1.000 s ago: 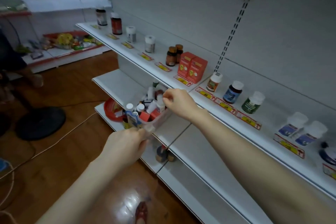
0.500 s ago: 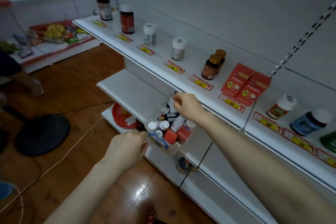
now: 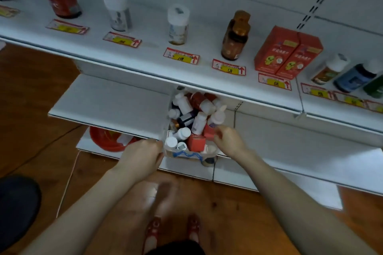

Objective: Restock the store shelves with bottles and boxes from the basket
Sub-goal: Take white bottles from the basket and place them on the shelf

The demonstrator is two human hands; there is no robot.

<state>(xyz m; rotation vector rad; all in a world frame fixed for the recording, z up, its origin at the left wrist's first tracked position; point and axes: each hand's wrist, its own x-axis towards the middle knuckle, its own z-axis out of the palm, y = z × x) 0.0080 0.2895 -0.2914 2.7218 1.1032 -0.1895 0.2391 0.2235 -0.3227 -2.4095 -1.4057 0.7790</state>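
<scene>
Left hand [image 3: 143,156] and right hand [image 3: 229,141] still gripped the clear plastic basket [image 3: 186,155] by its sides, now brought in over the white middle shelf [image 3: 107,99]; unloading could probably begin.

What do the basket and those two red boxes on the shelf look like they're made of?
The basket: probably thin translucent plastic; its contents show faintly through the front wall. The red boxes: likely printed cardboard, with crisp folded edges and matte faces.

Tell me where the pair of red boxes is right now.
In the head view, the red boxes stand side by side on the upper shelf, right of centre, between the amber bottles and a white-capped bottle.
</scene>
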